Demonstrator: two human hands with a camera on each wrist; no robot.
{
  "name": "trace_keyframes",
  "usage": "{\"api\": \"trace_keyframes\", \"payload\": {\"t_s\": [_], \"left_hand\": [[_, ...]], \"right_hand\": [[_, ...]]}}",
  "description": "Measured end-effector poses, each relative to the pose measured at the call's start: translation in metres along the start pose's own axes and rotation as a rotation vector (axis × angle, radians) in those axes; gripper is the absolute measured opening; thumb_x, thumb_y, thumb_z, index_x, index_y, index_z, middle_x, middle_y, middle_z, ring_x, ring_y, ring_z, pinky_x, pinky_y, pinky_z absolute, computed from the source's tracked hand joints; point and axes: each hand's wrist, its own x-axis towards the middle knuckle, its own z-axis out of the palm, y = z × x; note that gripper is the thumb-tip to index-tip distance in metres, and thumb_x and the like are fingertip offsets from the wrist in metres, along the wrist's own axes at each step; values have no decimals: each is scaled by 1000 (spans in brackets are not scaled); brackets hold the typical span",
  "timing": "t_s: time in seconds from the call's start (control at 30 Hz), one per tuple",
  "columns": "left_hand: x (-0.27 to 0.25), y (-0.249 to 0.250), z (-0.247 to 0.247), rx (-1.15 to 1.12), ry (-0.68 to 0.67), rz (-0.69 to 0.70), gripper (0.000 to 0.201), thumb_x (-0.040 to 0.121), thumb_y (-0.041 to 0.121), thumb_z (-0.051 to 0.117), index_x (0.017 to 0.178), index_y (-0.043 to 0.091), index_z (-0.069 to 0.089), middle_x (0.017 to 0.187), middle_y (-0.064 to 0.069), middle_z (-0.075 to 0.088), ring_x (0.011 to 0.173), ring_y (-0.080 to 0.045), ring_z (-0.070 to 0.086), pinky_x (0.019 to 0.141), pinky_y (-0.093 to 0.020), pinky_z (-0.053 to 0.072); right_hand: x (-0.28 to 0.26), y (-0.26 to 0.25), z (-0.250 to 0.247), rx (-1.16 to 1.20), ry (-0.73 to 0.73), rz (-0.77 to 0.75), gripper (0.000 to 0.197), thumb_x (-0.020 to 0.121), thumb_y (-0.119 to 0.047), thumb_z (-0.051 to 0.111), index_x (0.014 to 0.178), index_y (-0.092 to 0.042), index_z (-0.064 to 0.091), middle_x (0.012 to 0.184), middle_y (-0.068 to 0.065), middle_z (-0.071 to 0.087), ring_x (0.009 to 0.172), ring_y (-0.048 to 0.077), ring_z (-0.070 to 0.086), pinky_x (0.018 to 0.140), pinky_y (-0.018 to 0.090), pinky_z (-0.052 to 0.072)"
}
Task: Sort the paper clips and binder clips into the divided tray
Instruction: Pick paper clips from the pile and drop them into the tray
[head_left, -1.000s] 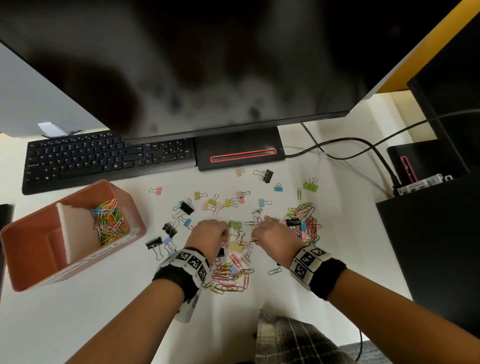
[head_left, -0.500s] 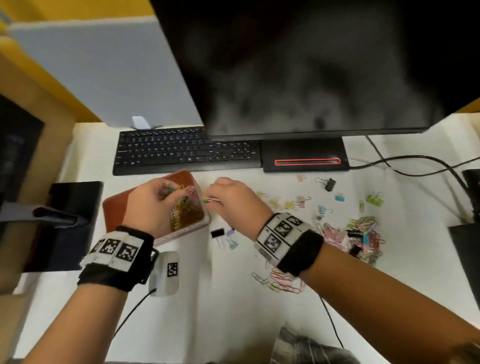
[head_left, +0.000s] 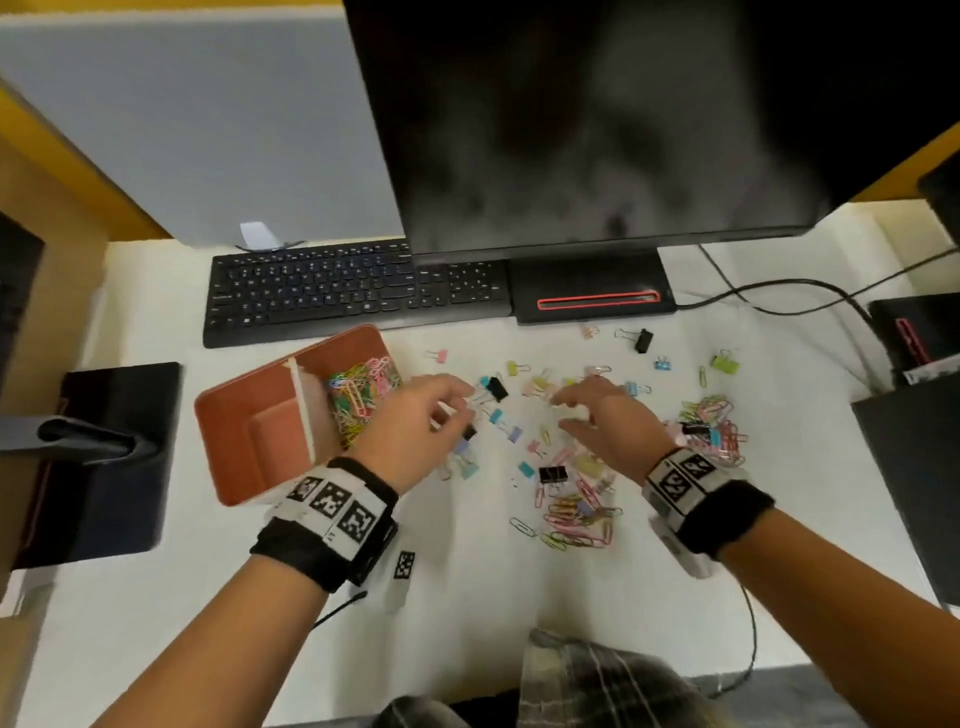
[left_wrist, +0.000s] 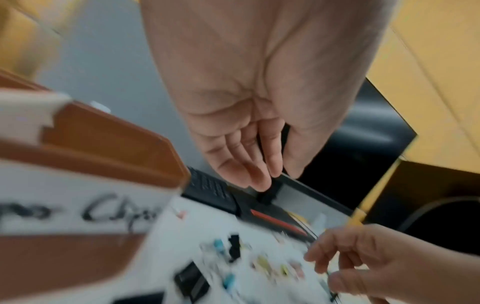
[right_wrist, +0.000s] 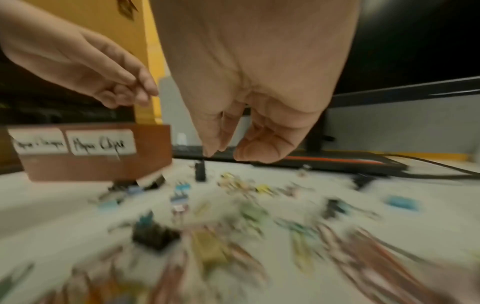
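The brown divided tray (head_left: 249, 415) stands at the left; its right compartment holds coloured paper clips (head_left: 363, 389), and its left compartment looks bare. Small binder clips, among them a black one (head_left: 497, 388), lie scattered to its right. Paper clip piles (head_left: 576, 514) lie nearer me and at the right (head_left: 711, 426). My left hand (head_left: 457, 402) hovers just right of the tray, fingers relaxed, palm empty in the left wrist view (left_wrist: 270, 174). Over the scattered clips my right hand (head_left: 563, 413) hovers with fingers loosely bent and nothing held (right_wrist: 223, 152).
A black keyboard (head_left: 337, 291) and the monitor base (head_left: 592, 293) lie behind the clips, under a large dark monitor (head_left: 623, 130). Cables (head_left: 779, 296) run at the back right. A black box (head_left: 914, 467) stands at the right and a dark pad (head_left: 104, 457) left of the tray.
Both hands went from the clip pile to the tray's right compartment, then came back right over the scattered clips and now hold nothing.
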Motion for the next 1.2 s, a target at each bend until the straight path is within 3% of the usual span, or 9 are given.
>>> {"api": "trace_keyframes", "payload": {"t_s": [0.1,0.2,0.3,0.47,0.6,0.8,0.93,1.07,1.2], "left_hand": [[6,9,47,8,-172,51,25,84,20,62,109,23,60,100,5,57,75,-8,58,63,-10,41],[8,7,92,127,-342,48,35,83,28,63,117,27,56,111,3,51,91,-11,55,80,-21,45],[9,-1,125,240,-433,42,37,80,31,66,116,27,56,113,2,48,103,-16,50,92,-32,46],[15,-7,142,307,-350,82,27,84,15,59,109,22,58,108,0,56,103,-22,51,90,-36,46],[17,-9,136,205,-281,39,27,82,14,61,107,23,59,100,2,59,96,-15,53,87,-32,48],[31,-5,105,2,-15,-62,25,81,19,66,105,22,58,96,4,56,84,-5,55,72,-9,39],[45,-10,95,-10,111,-168,28,83,14,63,110,16,55,104,-3,55,88,-13,57,79,-19,42],[36,-10,96,104,84,-145,24,83,20,64,104,20,54,98,3,50,82,-11,52,72,-15,37],[13,-8,113,187,-108,-125,17,80,33,66,86,24,53,86,8,56,73,-9,53,64,-17,41]], "right_hand": [[-9,37,4,9,-72,133,37,85,-26,63,121,-29,56,115,0,53,93,15,55,87,30,47],[-4,41,12,-35,-165,119,45,83,-25,64,126,-28,54,122,3,48,108,21,53,95,34,45],[6,40,21,-17,-171,154,39,82,-29,65,120,-24,57,119,5,48,105,22,54,96,38,46],[8,48,25,89,-77,177,22,84,-18,64,105,-16,65,97,0,51,90,15,54,83,23,42],[1,61,12,186,29,157,18,83,-15,65,101,-15,65,92,-2,49,74,6,48,73,15,37],[20,63,-18,326,204,173,20,85,-18,64,105,-14,63,97,-1,58,78,11,55,74,24,48],[34,55,-14,350,123,161,40,81,-21,69,119,-19,55,107,0,52,83,11,53,83,26,49],[22,60,-2,222,68,83,36,81,-22,68,112,-22,49,95,-7,43,71,1,45,71,18,40],[9,65,17,71,-101,-12,30,83,-28,65,110,-20,57,108,-2,51,102,15,51,93,34,45]]}}
